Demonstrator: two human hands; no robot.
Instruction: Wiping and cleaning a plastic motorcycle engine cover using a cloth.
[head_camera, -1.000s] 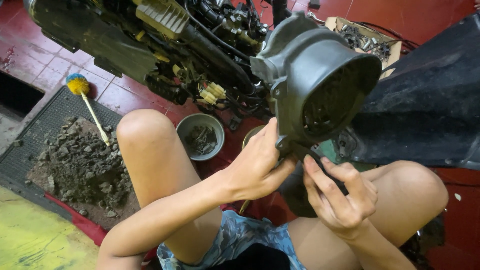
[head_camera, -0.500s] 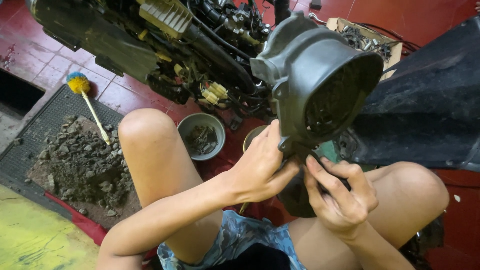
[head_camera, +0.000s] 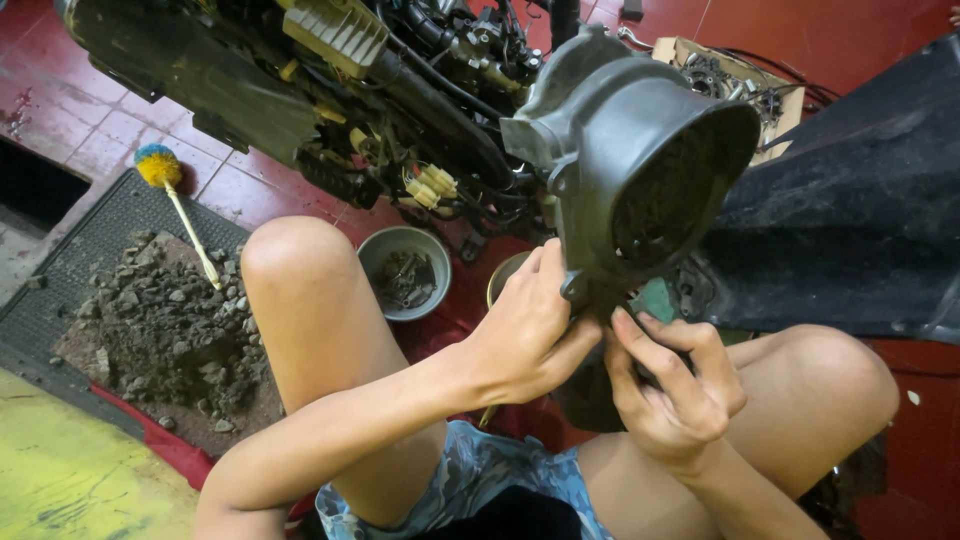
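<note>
Grey housing (head_camera: 640, 170) tilted slightly since earlier, both hands' fingers (head_camera: 650, 345) still gripping

A: Item count, bowls?
B: Two: one grey bowl (head_camera: 404, 270) at 9 o'clock of the hands, a second bowl (head_camera: 503, 280) partly hidden.
A: Brushes? Housings?
B: One brush (head_camera: 180, 210); one dark housing (head_camera: 640, 170).

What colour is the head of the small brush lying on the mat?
Blue and yellow brush head, seen in the head view.
</note>
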